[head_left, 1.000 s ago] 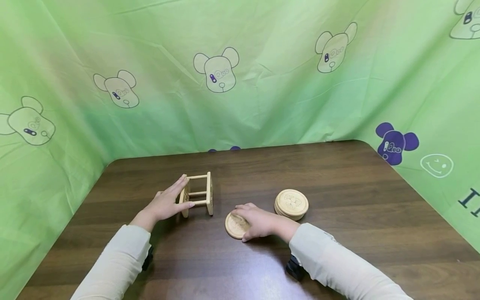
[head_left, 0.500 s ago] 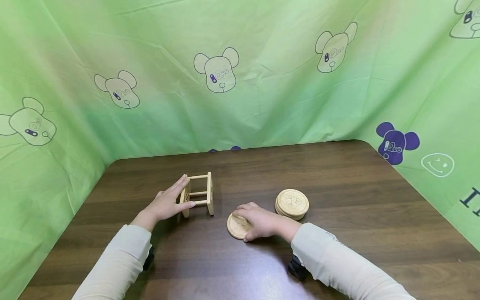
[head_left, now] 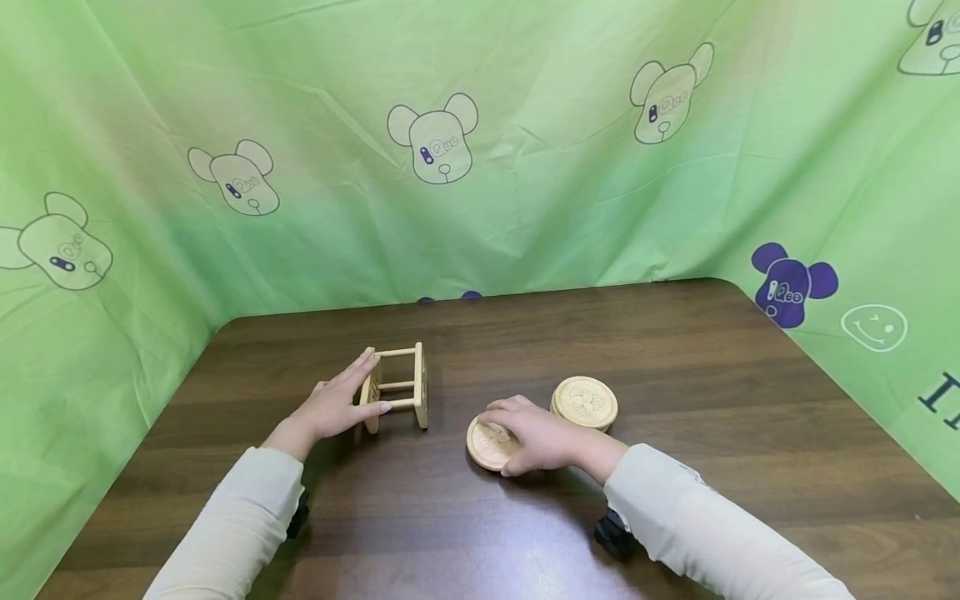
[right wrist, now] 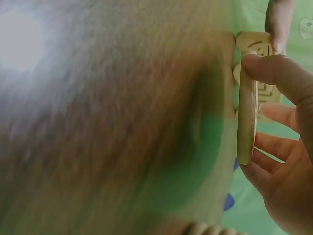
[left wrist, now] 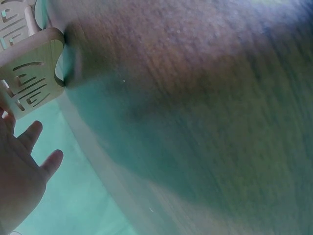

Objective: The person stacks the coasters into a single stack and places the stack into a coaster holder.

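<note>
A small light-wood coaster holder with round rods (head_left: pixel 421 387) stands on the table, left of centre. My left hand (head_left: pixel 326 410) grips its left side panel, thumb at the near end and fingers along the far edge. In the left wrist view, two fingers stick out free beside the slotted panel (left wrist: pixel 34 83). My right hand (head_left: pixel 546 437) pinches a round wooden coaster (head_left: pixel 486 446) by its rim, covering its right part. Seen edge-on in the right wrist view, this coaster (right wrist: pixel 247 117) sits between thumb and fingers, above the tabletop. Close behind the right hand lies a stack of carved coasters (head_left: pixel 587 402).
The dark wood-grain table (head_left: pixel 420 517) has rounded far corners. Green printed cloth (head_left: pixel 525 217) hangs along its back and sides. The stack's lower coasters show in the right wrist view as a blurred row of rims (right wrist: pixel 212 229) at the bottom.
My right hand has moved to the right and slightly away from me with the coaster, nearer the stack. The left hand and the coaster holder have stayed in place.
</note>
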The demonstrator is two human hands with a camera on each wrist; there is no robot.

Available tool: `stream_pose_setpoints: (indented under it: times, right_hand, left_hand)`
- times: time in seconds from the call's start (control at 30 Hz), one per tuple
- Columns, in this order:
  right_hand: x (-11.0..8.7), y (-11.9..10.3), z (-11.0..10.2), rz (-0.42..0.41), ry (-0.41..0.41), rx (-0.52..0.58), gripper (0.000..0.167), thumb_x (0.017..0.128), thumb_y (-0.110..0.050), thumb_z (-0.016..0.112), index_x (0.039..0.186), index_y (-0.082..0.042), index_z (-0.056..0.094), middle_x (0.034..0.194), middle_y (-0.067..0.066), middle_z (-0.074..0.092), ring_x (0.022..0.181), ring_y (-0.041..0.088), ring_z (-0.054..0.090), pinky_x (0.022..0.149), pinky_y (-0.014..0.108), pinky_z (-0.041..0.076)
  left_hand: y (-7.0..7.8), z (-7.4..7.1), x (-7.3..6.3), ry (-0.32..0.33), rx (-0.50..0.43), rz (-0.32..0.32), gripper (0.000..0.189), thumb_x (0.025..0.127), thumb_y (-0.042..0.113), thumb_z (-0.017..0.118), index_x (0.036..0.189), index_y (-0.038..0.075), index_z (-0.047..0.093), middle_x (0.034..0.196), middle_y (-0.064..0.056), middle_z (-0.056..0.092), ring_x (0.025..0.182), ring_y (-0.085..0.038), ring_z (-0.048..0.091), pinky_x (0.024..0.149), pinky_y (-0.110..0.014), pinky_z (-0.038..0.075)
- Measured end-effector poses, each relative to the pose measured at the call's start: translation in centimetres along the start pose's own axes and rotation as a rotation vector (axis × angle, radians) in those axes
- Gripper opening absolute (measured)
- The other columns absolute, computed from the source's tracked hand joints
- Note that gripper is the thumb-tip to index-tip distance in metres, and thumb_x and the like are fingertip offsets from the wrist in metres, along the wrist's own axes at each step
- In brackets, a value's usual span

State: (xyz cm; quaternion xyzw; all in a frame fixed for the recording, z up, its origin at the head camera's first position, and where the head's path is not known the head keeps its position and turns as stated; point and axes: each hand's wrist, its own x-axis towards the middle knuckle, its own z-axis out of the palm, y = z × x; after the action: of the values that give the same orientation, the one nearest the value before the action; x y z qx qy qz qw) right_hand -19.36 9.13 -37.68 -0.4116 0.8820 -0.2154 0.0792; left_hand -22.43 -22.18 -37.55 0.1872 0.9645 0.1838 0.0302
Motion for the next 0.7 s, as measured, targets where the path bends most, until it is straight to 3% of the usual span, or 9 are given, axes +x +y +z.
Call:
stream_pose_setpoints:
  times: [0.7]
  right_hand:
    - [-2.6,1.1,-3.3,0.043,0.083,-0.041,0.063,0.059,-0.019,0.072,0.116,-0.002,0.051,0.120,0.021,0.044,0.108,0.032,0.038,0.085,0.042,0.033]
  left_hand:
    - [-0.1,0.0,0.0,-0.005,-0.001,-0.001,0.085,0.076,0.063,0.044,0.139,0.013,0.017,0.144,-0.003,0.008,0.125,-0.026,0.023,0.087,-0.057,0.020]
